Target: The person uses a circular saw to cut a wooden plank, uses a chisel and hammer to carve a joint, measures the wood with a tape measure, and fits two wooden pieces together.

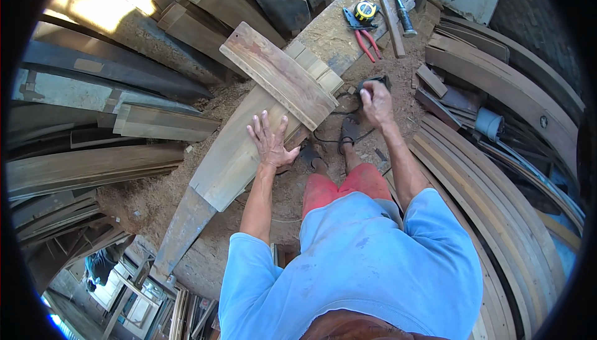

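Note:
My left hand [272, 142] lies flat with fingers spread on a wide, pale wooden board [231, 153]. Across the board's far part sits a shorter reddish-brown plank [280, 76]. Narrower pale wood pieces [316, 66] lie beside the plank. To the right of the boards, my right hand [377, 105] has its fingers curled at a dark object [387, 81], which the hand partly covers; its kind cannot be made out. A black cord [336, 142] loops on the ground near my feet.
At the bench's far end [329, 29] lie red-handled pliers [365, 41], a yellow tape measure [365, 10], a wooden-handled hammer [390, 23] and another blue-handled tool [401, 7]. Stacked planks [149, 122] crowd the left, curved boards [491, 209] the right. Sawdust covers the floor [140, 206].

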Tool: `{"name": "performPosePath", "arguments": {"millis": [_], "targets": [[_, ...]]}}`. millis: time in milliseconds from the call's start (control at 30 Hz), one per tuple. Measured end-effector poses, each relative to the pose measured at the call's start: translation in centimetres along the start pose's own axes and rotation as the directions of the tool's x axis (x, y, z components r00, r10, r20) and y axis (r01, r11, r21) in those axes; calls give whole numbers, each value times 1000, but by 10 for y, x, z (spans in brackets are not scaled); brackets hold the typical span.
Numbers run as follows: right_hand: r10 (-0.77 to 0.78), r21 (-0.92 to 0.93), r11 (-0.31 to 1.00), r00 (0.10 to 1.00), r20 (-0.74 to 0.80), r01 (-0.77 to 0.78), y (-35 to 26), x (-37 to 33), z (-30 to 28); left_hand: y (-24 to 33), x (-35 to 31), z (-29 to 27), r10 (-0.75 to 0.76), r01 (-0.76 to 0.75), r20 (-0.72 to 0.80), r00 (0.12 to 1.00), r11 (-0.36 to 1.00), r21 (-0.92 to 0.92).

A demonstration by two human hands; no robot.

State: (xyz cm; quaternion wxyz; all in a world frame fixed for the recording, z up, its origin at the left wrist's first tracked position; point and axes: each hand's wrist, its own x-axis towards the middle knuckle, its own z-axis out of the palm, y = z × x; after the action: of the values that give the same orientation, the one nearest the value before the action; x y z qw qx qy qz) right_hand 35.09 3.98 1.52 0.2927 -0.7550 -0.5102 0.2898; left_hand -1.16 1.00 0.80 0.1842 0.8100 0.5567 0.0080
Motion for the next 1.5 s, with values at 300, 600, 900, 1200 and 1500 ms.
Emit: {"name": "performPosePath", "arguments": {"millis": [300, 600, 900, 1200, 1500], "targets": [[341, -212, 937, 867, 363, -279, 60, -138, 30, -3, 1, 2, 14, -14, -8, 1000, 1000, 19], [569, -277, 823, 722, 395, -496, 126, -237, 25, -2, 1, 10, 29, -29, -11, 1000, 999, 22], [562, -181, 819, 702, 437, -544, 148, -171, 32, -6, 3, 9, 46, -45, -40, 998, 999, 22], [364, -369, 918, 682, 634, -146, 241, -84, 89, -1, 10, -2, 97, -97, -15, 995, 995, 5], [175, -573, 723, 700, 693, 387, 332, -33, 192, 0, 7, 6, 97, -98, 16, 995, 995, 37]]}}
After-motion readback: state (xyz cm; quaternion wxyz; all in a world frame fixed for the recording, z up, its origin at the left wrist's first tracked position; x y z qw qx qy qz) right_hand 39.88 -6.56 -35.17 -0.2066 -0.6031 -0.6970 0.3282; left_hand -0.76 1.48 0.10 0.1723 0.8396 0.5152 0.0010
